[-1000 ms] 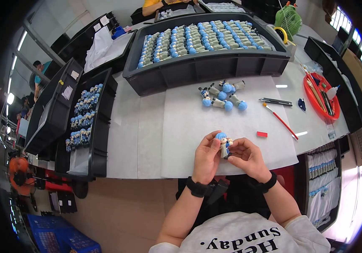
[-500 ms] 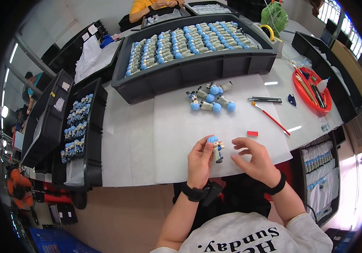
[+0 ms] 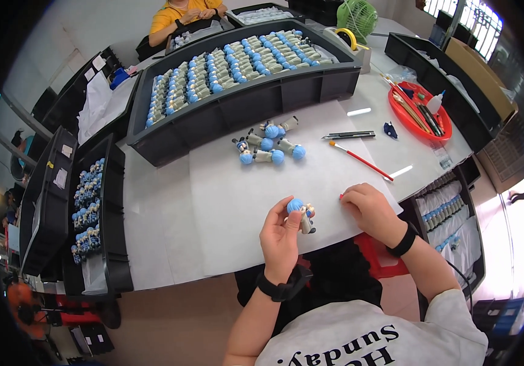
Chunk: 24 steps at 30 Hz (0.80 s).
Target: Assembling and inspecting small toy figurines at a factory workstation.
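My left hand (image 3: 280, 235) holds a small blue-haired figurine (image 3: 296, 206) between thumb and fingers, above the white paper sheet (image 3: 225, 201). The figurine tilts, its head toward my palm and its dark feet outward. Over the paper's right part, my right hand (image 3: 368, 210) has its fingers closed on a small red block (image 3: 342, 196); only a bit of the block shows at the fingertips. Farther off on the paper lies a loose group of several similar figurines (image 3: 266, 157) with blue heads and pale bodies.
Rows of figurines fill a large grey tray (image 3: 262, 91) at the back. A paintbrush (image 3: 362, 161) and a utility knife (image 3: 348, 135) lie to the right, near a red basket (image 3: 400, 110) of tools. Black bins (image 3: 114, 207) flank the table. Across from me sits a person in yellow (image 3: 165, 21).
My right hand has come down onto the red block, and its fingers have closed there. The figurine has turned in my left hand. The whole view has shifted.
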Each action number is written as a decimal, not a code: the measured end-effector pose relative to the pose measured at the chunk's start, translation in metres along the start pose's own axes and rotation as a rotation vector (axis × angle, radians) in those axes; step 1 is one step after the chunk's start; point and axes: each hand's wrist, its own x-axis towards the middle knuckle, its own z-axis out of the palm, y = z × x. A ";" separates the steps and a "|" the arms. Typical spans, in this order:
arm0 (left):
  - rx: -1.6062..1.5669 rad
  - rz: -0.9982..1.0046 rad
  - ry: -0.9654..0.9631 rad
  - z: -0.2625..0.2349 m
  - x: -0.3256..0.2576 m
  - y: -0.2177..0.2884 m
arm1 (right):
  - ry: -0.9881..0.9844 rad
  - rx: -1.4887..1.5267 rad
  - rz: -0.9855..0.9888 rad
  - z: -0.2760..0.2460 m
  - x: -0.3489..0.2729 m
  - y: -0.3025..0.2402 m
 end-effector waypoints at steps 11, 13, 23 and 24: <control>-0.220 -0.279 -0.002 -0.004 0.008 -0.011 | 0.213 1.481 0.721 0.005 0.006 -0.026; -0.229 -0.283 0.000 -0.003 0.008 -0.010 | 0.224 1.506 0.724 0.005 0.007 -0.029; -0.233 -0.295 0.002 -0.003 0.009 -0.011 | 0.222 1.460 0.603 0.021 0.004 -0.043; -0.245 -0.295 0.012 -0.003 0.009 -0.011 | 0.258 1.440 0.590 0.021 0.006 -0.048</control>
